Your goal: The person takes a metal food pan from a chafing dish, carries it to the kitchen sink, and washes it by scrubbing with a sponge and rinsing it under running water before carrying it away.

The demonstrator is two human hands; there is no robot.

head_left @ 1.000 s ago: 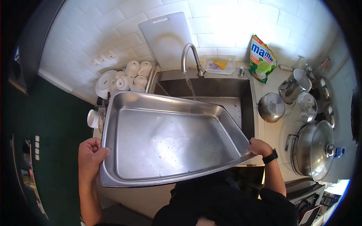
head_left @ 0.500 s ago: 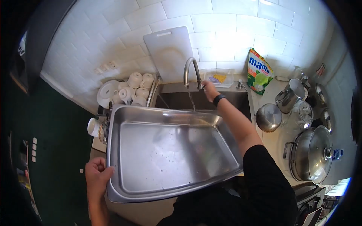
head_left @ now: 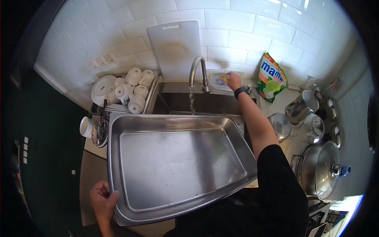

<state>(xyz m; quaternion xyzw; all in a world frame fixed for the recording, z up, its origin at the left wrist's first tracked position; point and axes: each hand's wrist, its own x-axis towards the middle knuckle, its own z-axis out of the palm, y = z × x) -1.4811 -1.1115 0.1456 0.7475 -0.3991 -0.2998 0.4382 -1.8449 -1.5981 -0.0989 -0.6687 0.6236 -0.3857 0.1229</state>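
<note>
A large rectangular metal tray lies tilted across the front of the sink, with a few water drops on its bottom. My left hand grips the tray's left edge near its lower corner, thumb on the rim. My right hand reaches past the sink into a clear plastic box that holds yellow and purple sponges. Its fingers are bent down at the sponges, and their tips are too small to make out. Water runs from the faucet behind the tray.
White cups and plates fill a rack at the left. A cutting board leans on the wall. Right of the sink are a green mama pouch, a small pot, a metal jug and a large lidded pot.
My right hand let go of the tray's right edge, went to the faucet's handle, then moved right to the sponge box. My left hand has kept its grip on the tray, which sits slightly lower in view.
</note>
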